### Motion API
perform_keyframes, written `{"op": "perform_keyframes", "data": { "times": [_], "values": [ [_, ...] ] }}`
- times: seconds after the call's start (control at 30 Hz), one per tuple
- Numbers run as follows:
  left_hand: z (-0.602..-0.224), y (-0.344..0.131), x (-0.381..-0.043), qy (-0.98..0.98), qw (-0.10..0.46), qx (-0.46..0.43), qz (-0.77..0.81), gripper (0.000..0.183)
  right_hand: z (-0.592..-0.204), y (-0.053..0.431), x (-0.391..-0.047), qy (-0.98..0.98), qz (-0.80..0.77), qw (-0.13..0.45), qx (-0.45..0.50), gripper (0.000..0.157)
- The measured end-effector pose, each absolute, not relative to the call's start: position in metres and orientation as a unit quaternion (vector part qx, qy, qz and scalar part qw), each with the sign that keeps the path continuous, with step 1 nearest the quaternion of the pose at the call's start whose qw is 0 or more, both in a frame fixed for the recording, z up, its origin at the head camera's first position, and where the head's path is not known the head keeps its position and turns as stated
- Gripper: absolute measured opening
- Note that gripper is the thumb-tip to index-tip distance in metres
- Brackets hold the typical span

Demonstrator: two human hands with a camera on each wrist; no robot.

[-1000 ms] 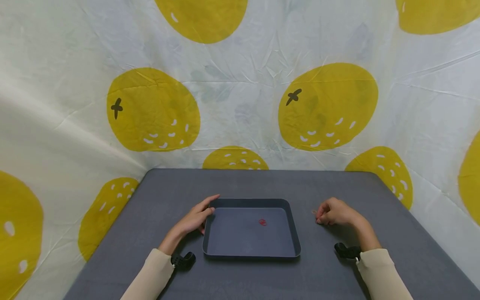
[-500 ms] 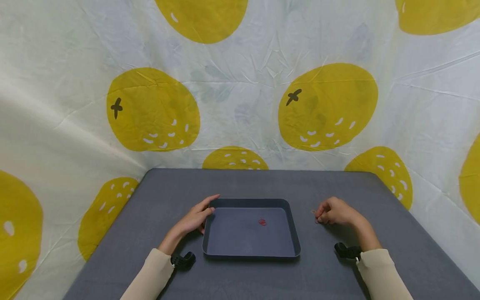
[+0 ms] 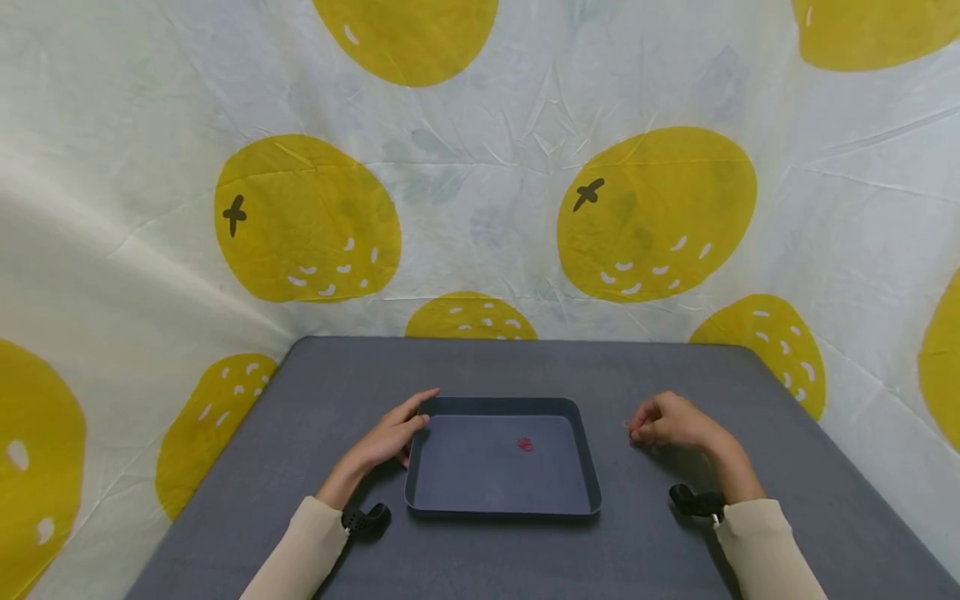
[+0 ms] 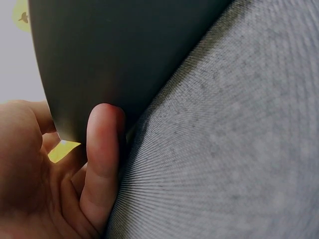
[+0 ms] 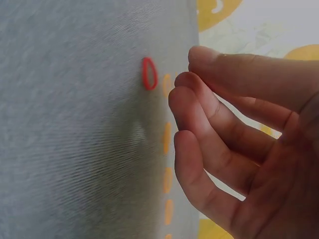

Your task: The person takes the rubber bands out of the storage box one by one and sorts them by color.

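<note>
A dark grey tray [image 3: 498,502] stands on the grey table with red rubber bands [image 3: 525,445] on its floor. At the tray's left side, my left hand [image 3: 388,435] grips the rim, the thumb over the edge; one finger [image 4: 103,154] presses on the outer wall. To the right of the tray, my right hand [image 3: 670,421] hovers low over the table. Its fingers are loosely bent and nothing shows between the fingertips. Just beyond them in the right wrist view lies a red rubber band [image 5: 149,73], with several orange rubber bands [image 5: 167,138] in a row.
The table [image 3: 465,367] runs back to a white cloth [image 3: 480,208] printed with yellow fruits. A black wrist camera [image 3: 367,522] sits on the left wrist and another black camera [image 3: 693,502] on the right.
My right hand has lifted very slightly, and the red band below its fingertips is now mostly hidden in the head view. The left hand and the tray have stayed still.
</note>
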State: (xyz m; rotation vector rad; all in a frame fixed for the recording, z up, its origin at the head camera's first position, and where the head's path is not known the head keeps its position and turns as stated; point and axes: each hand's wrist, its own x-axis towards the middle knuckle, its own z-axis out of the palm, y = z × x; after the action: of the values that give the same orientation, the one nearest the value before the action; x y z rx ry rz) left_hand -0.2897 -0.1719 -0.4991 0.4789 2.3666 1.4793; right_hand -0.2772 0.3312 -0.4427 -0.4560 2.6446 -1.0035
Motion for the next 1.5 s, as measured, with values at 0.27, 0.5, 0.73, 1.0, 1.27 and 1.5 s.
{"op": "perform_keyframes", "data": {
  "times": [0.27, 0.5, 0.73, 1.0, 1.27, 1.5],
  "values": [
    [-0.500, -0.172, -0.291, 0.825, 0.156, 0.167, 0.517, 0.052, -0.430, 0.319, -0.281, 0.914, -0.343, 0.130, -0.174, 0.011],
    [-0.501, -0.173, -0.291, 0.826, 0.152, 0.166, 0.517, 0.052, -0.420, 0.300, -0.290, 0.912, -0.339, 0.130, -0.189, 0.012],
    [-0.500, -0.172, -0.291, 0.827, 0.152, 0.169, 0.515, 0.053, -0.407, 0.278, -0.294, 0.906, -0.348, 0.129, -0.203, 0.014],
    [-0.503, -0.173, -0.292, 0.826, 0.151, 0.171, 0.515, 0.053, -0.399, 0.256, -0.302, 0.899, -0.347, 0.124, -0.238, 0.014],
    [-0.502, -0.173, -0.292, 0.824, 0.152, 0.172, 0.518, 0.053, -0.396, 0.227, -0.309, 0.894, -0.343, 0.126, -0.261, 0.008],
    [-0.501, -0.173, -0.291, 0.828, 0.151, 0.171, 0.512, 0.053, -0.398, 0.201, -0.313, 0.894, -0.325, 0.127, -0.282, 0.010]
  ]
}}
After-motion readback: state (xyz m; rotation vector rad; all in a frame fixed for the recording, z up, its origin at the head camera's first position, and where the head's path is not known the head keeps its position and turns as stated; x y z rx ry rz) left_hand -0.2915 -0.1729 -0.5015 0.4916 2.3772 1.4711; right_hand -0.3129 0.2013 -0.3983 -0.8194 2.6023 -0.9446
